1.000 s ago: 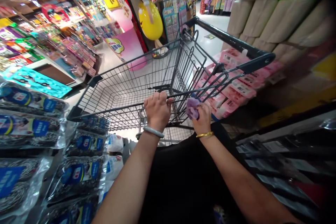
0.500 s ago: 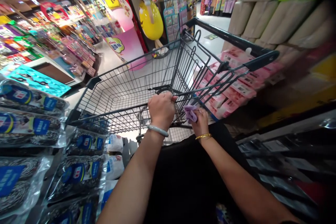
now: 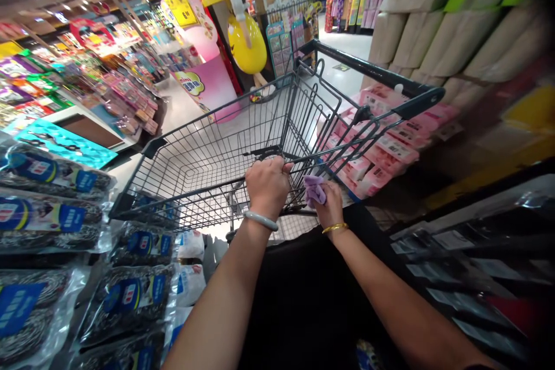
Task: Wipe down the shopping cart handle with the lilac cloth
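Observation:
In front of me stands a grey wire shopping cart (image 3: 208,184), turned sideways with its handle at the upper right. My left hand (image 3: 267,185), a pale bangle at its wrist, is wrapped over the near top rail of the basket. A crumpled purple cloth (image 3: 314,189) is pinched in my right hand (image 3: 331,203), which hangs close to the cart's near side and wears a gold bracelet at the wrist. The fingertips of my right hand are partly hidden by the cloth. Only floor shows through the wire of the basket.
Plastic-wrapped dark packs with blue labels (image 3: 139,292) line the left. Pink packages (image 3: 385,156) sit beyond the cart's handle, under stacked paper packs (image 3: 451,40). A yellow bird-shaped display (image 3: 247,40) and a pink display stand (image 3: 208,89) rise behind the cart.
The view has tilted slightly, so the cart's handle appears a little lower and further left. Both hands keep their holds on the rail and the cloth.

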`<action>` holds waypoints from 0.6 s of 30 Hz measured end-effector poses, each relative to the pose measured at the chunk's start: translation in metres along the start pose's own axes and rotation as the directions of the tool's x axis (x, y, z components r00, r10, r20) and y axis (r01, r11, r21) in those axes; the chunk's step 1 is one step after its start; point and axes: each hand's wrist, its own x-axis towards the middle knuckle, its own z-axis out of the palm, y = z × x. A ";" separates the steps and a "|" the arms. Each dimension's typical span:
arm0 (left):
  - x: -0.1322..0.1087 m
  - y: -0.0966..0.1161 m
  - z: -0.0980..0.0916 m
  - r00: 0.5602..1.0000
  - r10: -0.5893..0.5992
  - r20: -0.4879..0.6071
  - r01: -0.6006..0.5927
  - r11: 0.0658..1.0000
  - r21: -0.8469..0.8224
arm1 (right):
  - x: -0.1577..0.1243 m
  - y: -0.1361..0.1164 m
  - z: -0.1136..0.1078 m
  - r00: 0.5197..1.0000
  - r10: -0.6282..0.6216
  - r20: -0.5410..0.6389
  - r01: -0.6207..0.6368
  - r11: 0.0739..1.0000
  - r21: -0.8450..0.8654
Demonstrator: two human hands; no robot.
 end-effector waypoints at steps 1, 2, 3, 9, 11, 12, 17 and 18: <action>0.000 -0.004 -0.002 1.000 0.013 0.004 -0.013 0.999 -0.036 | 0.000 -0.002 -0.001 1.000 -0.008 -0.008 0.008 1.000 0.010; 0.000 -0.009 -0.004 1.000 0.023 0.005 -0.023 0.996 -0.081 | -0.001 -0.003 -0.001 1.000 -0.006 -0.012 0.007 1.000 0.019; -0.001 -0.016 -0.006 1.000 0.030 -0.003 -0.030 0.992 -0.123 | -0.002 -0.003 0.000 1.000 0.012 -0.005 -0.011 1.000 0.029; -0.016 -0.075 -0.010 0.987 0.089 -0.135 -0.088 0.996 0.015 | -0.016 0.007 0.023 0.971 0.233 0.046 -0.235 0.971 0.051; -0.020 -0.088 -0.007 0.989 0.060 -0.136 -0.049 0.995 0.084 | -0.017 0.007 0.027 0.968 0.251 0.024 -0.252 0.965 0.073; -0.022 -0.092 -0.005 0.990 0.043 -0.133 -0.029 0.994 0.107 | -0.016 0.006 0.028 0.966 0.257 0.009 -0.256 0.961 0.102; -0.022 -0.089 -0.002 0.990 0.011 -0.138 0.009 0.989 0.145 | -0.016 0.000 0.038 0.818 0.569 0.082 -0.534 0.699 0.476; -0.022 -0.088 -0.002 0.990 0.008 -0.139 0.012 0.989 0.146 | -0.017 0.000 0.043 0.763 0.633 0.130 -0.593 0.606 0.530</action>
